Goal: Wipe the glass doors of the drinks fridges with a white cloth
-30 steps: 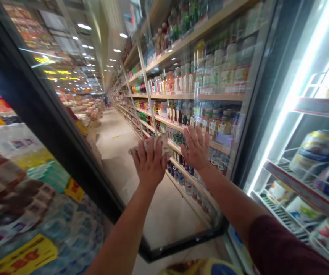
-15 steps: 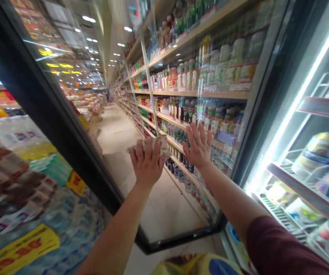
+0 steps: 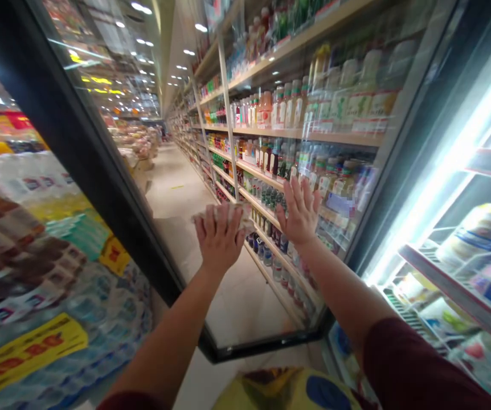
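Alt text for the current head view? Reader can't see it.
A person's left hand lies over a pale cloth at a black-framed glass door; the right hand is open, fingers spread, at the same glass. Shelved bottles show in the glass, with brightly lit shelves at right and a yellow price sign at left.

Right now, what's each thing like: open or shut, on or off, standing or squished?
Glass door: open
Fridge light: on
Ceiling lights: on
Bottles: upright, in rows
Left hand: open, fingers over the cloth
Cloth: bunched up under that hand
Right hand: open, fingers spread, palm toward the door
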Tool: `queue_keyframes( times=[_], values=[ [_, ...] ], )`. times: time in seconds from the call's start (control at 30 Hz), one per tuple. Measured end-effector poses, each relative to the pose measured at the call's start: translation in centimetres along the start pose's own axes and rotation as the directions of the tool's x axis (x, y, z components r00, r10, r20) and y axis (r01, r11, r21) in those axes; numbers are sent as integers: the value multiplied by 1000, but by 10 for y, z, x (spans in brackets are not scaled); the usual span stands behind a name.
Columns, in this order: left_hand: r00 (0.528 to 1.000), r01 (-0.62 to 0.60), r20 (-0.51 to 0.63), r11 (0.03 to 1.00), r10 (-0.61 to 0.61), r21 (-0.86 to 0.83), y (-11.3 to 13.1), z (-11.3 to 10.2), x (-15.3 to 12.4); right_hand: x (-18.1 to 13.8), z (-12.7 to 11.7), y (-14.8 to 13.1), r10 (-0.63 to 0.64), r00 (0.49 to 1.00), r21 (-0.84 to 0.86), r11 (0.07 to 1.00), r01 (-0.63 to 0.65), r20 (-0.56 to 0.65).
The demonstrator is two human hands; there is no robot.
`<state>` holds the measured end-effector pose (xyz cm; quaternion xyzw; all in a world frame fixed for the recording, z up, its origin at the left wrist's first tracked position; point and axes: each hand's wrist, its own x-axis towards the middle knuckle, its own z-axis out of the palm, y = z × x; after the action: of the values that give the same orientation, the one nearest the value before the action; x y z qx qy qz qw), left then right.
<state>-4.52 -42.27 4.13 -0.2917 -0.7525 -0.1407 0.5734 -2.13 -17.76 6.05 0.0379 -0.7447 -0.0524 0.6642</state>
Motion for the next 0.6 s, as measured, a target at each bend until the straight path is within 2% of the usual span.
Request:
queue_keyframes(
  times=[0.07, 0.1, 0.23, 0.33, 0.47, 0.53, 0.6],
  values=[
    [996, -88, 24, 996, 87, 8, -4, 1, 0, 0, 1, 1, 11, 1000, 24, 1000, -12, 19],
    [996, -90, 20, 996, 90, 15, -9, -1, 7, 0, 1, 1, 18, 999, 42, 999, -19, 31],
    [995, 73, -65, 996, -70, 55, -27, -16, 47, -1, 3, 1, 23, 999, 51, 998, -25, 37],
    [990, 124, -74, 991, -119, 56, -19, -14, 43, 0, 4, 1, 21, 999, 31, 999, -22, 32],
    [999, -45, -4, 999, 45, -1, -3, 2, 11, 1, 3, 0, 2, 1000, 13, 1000, -2, -9],
    [994, -109, -11, 994, 109, 11, -7, 4, 14, 1, 3, 0, 2, 1000, 6, 1000, -2, -14],
    [996, -73, -39, 997, 75, 33, -16, -1, 32, 2, 3, 0, 6, 1000, 5, 1000, -6, -15]
  ],
)
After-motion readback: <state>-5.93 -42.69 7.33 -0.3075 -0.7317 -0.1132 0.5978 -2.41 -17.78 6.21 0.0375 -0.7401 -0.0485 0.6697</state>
